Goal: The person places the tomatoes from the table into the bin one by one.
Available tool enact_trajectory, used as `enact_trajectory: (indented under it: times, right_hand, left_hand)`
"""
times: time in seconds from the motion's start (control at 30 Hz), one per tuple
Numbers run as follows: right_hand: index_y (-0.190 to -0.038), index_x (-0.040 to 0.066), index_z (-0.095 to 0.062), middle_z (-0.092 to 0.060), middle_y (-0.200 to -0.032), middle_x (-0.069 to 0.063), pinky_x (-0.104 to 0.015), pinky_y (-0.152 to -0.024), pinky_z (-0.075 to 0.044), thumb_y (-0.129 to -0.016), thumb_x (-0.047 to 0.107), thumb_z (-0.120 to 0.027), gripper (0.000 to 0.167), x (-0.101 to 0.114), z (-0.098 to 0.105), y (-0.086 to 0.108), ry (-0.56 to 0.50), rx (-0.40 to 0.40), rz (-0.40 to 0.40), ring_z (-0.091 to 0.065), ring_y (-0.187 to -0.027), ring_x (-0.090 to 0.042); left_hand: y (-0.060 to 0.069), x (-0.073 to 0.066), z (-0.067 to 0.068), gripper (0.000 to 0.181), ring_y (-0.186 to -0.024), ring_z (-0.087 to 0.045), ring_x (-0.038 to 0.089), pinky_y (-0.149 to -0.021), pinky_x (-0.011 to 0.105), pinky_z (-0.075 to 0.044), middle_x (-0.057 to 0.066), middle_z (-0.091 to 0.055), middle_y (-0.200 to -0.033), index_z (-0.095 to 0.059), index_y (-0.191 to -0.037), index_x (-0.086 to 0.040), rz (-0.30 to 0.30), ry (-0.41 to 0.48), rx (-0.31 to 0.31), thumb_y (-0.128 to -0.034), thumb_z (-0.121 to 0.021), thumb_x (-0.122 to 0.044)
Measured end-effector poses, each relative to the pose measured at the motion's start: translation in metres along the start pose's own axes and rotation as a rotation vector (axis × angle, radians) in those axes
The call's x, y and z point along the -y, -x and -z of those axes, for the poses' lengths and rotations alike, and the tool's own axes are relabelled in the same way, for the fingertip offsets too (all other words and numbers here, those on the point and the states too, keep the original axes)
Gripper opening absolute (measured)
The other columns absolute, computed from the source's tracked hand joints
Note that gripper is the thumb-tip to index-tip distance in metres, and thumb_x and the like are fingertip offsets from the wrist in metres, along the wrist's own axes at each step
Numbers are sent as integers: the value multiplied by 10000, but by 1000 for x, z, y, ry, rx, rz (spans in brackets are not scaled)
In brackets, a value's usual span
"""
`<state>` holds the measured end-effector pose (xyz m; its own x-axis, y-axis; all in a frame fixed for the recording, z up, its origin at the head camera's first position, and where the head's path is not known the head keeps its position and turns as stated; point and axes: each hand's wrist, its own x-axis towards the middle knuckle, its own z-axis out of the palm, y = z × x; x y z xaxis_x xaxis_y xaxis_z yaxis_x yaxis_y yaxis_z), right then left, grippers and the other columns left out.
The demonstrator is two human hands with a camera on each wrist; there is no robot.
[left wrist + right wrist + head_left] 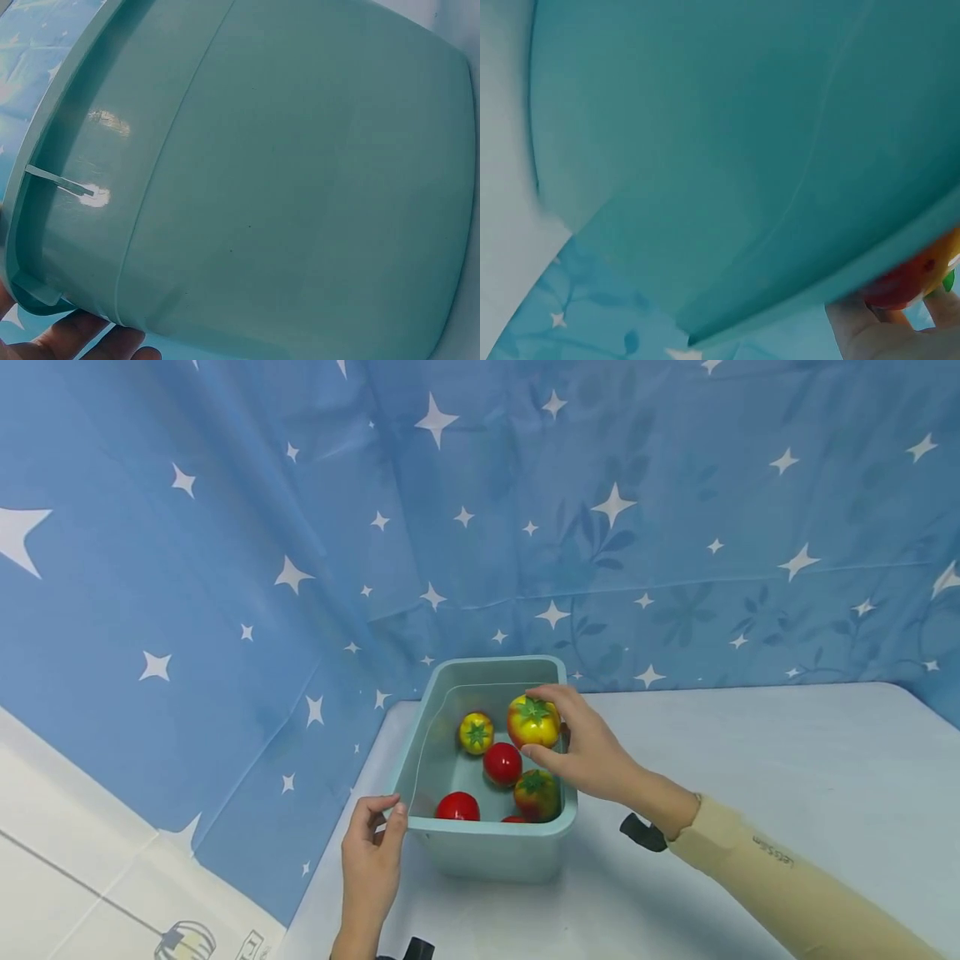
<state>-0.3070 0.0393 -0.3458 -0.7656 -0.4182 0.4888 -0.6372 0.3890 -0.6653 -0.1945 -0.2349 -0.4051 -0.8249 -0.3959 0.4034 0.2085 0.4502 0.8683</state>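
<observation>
A pale teal plastic bin (491, 852) stands on the white table. My left hand (372, 856) grips its rim at the near left corner; in the left wrist view those fingers (112, 341) lie below the rim. Over the right side of the bin, my right hand (585, 743) holds a yellow-and-red toy fruit with a green leafy top (533, 721) between thumb and fingers. Inside the bin lie a smaller yellow fruit (476, 732), a red ball-shaped fruit (502, 764), a green-and-red fruit (537, 795) and another red fruit (457, 807). One more red piece is mostly hidden by the near rim.
The white table (750, 777) extends to the right of the bin. A blue curtain with white stars (480, 527) hangs behind and to the left. A pale printed sheet (90, 860) is at the lower left.
</observation>
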Motion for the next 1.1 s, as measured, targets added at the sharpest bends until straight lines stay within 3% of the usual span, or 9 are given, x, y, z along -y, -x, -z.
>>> enact_trajectory:
  times: [0.37,0.63,0.93,1.1]
  right_hand:
    - [-1385,209,-477,-447,-1408,24,-353,-917,-525,-828,237,-787,638,9,-18,6,-15,40,11,-526,-1177,-163]
    - [-1359,191,-524,-539,-1318,67,-309,-842,-526,-803,374,-798,646,11,-23,8,81,92,-72,-561,-1053,-134]
    - [-1387,204,-503,-529,-1389,20,-448,-912,-517,-806,396,-787,674,5,-24,8,128,117,-117,-559,-1179,-215]
    - [-1357,227,-531,-543,-1357,34,-420,-879,-534,-817,344,-788,609,3,-25,6,100,111,-127,-553,-1160,-213]
  left_hand:
    - [1,-1,-4,167,-960,-604,122,-784,203,-515,50,-653,-1103,-625,-1091,-63,-6,8,17,-979,-606,-185]
    - [-3,-2,-6,171,-976,-606,117,-787,213,-515,51,-652,-1109,-623,-1094,-65,10,3,33,-980,-603,-192]
    - [-8,0,-8,181,-990,-609,104,-788,225,-518,52,-654,-1127,-624,-1105,-78,24,-14,55,-980,-604,-207]
    - [-12,3,-8,189,-983,-613,105,-786,225,-520,47,-653,-1135,-624,-1107,-94,31,-33,59,-984,-598,-235]
